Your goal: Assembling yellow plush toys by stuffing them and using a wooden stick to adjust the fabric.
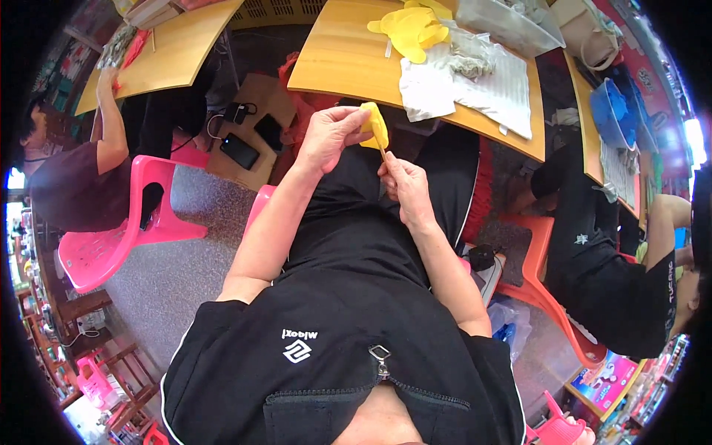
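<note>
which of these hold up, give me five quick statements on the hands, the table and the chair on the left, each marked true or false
1. The left hand holds a yellow piece. True.
2. The right hand is empty. False: its fingers pinch a thin stick at the yellow piece.
3. More yellow pieces lie on the table. True.
4. The chair on the left is blue. False: it is pink.
5. A white cloth lies on the table. True.
</note>
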`<state>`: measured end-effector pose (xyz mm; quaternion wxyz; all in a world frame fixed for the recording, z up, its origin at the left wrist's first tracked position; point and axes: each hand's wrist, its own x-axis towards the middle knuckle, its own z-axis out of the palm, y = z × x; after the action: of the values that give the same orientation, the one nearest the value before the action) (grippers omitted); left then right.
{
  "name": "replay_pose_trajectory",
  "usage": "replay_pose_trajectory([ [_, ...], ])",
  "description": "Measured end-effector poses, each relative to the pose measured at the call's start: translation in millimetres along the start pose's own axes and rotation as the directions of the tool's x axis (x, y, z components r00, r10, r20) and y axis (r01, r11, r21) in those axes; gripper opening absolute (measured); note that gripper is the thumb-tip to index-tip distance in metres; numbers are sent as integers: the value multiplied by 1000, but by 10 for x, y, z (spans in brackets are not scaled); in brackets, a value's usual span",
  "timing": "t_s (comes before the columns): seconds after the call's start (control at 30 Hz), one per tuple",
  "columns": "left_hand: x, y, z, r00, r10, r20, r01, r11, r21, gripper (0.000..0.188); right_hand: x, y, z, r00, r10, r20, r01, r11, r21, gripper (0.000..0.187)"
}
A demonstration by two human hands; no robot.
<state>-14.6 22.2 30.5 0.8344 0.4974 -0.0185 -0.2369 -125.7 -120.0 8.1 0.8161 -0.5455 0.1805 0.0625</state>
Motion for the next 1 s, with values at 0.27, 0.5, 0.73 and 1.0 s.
replay_pose_trajectory([
  [0.27, 1, 38, -53, 1000, -6, -20, 8, 997, 82, 18, -16, -6, -7, 1000, -22, -6, 23, 994, 103, 35],
  [0.5, 17, 31, -97, 997, -81, 0, 80, 987, 140, 18, 18, -7, -38, 996, 73, 44, -75, 996, 50, 34],
  [0.73, 41, 43, -85, 989, -144, 24, 142, 987, 71, 21, 48, -31, -75, 994, 103, 44, -105, 993, 52, 34],
  [1.0, 63, -20, -202, 987, -161, -16, 162, 986, 35, 25, 5, -54, -34, 997, 67, 23, -66, 995, -72, 35],
])
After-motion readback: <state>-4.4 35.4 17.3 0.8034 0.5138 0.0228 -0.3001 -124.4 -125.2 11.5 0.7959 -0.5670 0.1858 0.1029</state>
